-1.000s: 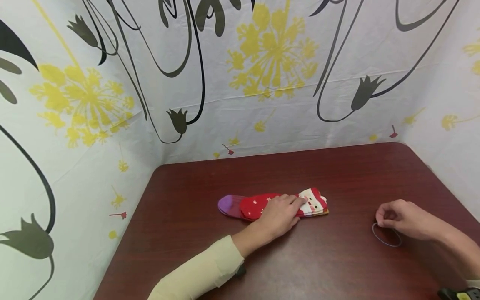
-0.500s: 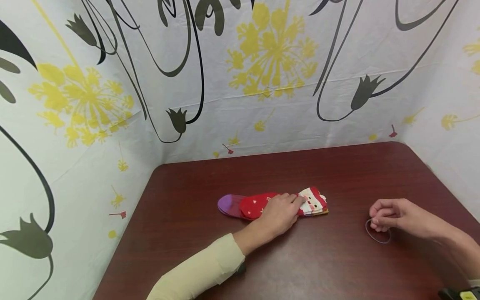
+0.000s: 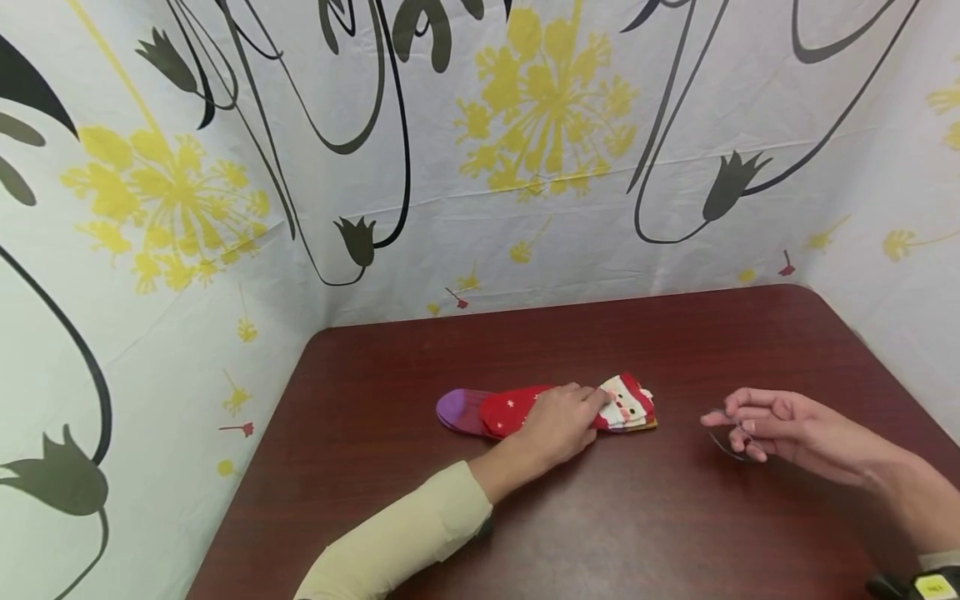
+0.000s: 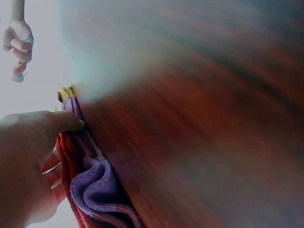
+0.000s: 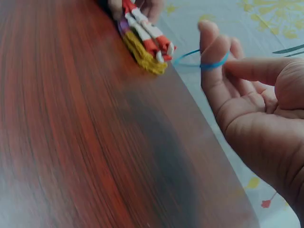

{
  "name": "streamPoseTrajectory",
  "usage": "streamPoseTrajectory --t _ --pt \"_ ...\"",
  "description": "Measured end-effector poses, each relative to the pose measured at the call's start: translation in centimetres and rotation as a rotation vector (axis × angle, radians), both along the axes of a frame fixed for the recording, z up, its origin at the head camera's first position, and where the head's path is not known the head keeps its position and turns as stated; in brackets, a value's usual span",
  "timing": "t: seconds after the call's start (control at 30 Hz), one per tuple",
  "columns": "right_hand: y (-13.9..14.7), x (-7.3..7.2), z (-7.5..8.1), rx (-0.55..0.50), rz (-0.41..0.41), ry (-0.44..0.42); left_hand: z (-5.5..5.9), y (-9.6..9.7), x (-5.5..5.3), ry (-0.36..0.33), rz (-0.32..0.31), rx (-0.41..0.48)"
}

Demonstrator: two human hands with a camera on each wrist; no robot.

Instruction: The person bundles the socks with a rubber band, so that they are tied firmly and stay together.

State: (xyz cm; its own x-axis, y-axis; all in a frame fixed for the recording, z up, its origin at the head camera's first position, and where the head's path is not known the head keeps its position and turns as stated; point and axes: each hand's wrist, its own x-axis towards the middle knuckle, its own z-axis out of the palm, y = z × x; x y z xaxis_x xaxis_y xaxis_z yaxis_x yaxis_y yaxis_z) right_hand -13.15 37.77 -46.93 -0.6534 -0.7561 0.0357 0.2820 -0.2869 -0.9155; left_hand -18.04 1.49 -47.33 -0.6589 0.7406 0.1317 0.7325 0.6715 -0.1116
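Socks (image 3: pixel 516 410) lie stacked in the grip of the left hand (image 3: pixel 561 423); apart from it, the right hand (image 3: pixel 798 432) holds a thin band (image 5: pixel 216 64).

Observed dark red-brown bench (image 3: pixel 600 542), glossy and wood-grained, with rounded far corners. Recorded white creased cloth (image 3: pixel 450 242) behind and along both sides, printed with large yellow flower heads (image 3: pixel 552 104), grey-green tulip shapes (image 3: pixel 724 188) on curving dark stems (image 3: pixel 407 158) and, low down near bench level, small red blossoms (image 3: pixel 787 269).
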Motion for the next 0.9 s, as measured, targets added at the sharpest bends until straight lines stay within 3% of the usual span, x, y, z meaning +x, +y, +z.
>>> streamPoseTrajectory --t 0.2,0.4,0.57,0.7,0.9 --pt "-1.2 0.1 0.1 -0.073 -0.066 0.038 0.1 0.1 -0.5 -0.072 0.033 0.037" --pt "-2.0 -0.1 0.5 -0.039 -0.094 0.060 0.2 0.0 -0.9 -0.090 0.034 0.076" --pt "-2.7 -0.4 0.8 0.169 -0.102 0.088 0.0 -0.1 -1.5 -0.108 0.033 0.131" --pt "-4.0 -0.5 0.6 0.367 -0.186 0.054 -0.1 -0.2 -2.0 -0.156 0.044 0.190" --pt "-6.3 -0.6 -0.1 0.427 -0.255 -0.100 -0.1 -0.5 -2.7 -0.234 0.068 0.281"
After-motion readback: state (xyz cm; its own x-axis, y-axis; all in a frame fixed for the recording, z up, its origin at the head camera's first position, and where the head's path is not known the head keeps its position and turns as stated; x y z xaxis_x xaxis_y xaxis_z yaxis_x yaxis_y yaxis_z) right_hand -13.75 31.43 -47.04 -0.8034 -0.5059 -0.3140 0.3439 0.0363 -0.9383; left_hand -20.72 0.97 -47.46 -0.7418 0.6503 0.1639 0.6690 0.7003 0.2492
